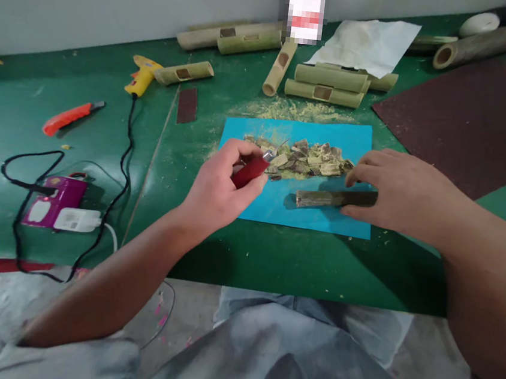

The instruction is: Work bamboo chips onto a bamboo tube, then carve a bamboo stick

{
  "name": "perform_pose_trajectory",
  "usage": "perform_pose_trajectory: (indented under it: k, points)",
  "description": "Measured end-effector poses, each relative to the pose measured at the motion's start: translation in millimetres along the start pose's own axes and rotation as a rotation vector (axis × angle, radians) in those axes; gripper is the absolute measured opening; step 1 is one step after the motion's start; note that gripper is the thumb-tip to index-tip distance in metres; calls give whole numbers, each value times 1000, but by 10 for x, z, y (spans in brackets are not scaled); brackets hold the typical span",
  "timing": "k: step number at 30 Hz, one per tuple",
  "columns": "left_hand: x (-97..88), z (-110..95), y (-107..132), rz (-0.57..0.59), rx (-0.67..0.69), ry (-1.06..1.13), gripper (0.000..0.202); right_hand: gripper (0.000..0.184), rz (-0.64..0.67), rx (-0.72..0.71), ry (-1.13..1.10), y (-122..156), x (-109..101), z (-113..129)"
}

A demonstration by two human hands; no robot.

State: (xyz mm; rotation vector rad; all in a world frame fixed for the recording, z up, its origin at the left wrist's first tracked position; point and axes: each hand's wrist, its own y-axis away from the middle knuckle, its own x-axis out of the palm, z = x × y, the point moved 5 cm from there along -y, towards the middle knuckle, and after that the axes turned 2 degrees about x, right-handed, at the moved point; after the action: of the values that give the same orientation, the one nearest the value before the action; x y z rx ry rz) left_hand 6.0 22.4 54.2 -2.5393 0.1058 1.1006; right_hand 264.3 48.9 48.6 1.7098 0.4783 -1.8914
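Observation:
My left hand is closed around a red-handled tool with a silver collar and a thin pointed tip, angled up to the right. Its exact kind does not show clearly. Beneath that tip, a heap of bamboo chips lies on a blue sheet. My right hand has its thumb and fingers about the right end of a slim dark bamboo stick, which lies low over the front of the sheet. Fingers cover the stick's far end.
Behind the sheet lie several cut bamboo tubes and white paper. A brown sheet spreads at right. Leftward are a yellow glue gun, an orange utility knife and a purple power strip with black cord.

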Motion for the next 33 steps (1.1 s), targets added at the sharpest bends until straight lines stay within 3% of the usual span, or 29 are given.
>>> perform_pose_trajectory:
  k: [4, 10, 15, 19, 23, 33]
  points:
    - [43, -2, -7, 79, -41, 64, 25, 21, -10, -7, -27, -9, 14, 55]
    - [-8, -14, 44, 31, -13, 4, 38, 16, -96, -7, -104, 12, -47, 226]
    - [-75, -5, 124, -4, 18, -40, 35, 13, -59, 1, -79, 30, -73, 300]
    - [-84, -14, 188, 58, 62, -114, 30, 12, -7, 50, -77, 23, -50, 283]
    - [-95, -24, 259, 114, 109, -170, 30, 12, -41, 93, -97, 11, 7, 243]
    - [-100, -44, 385, 250, 191, -244, 32, 7, -105, -84, -124, -33, 189, 275]
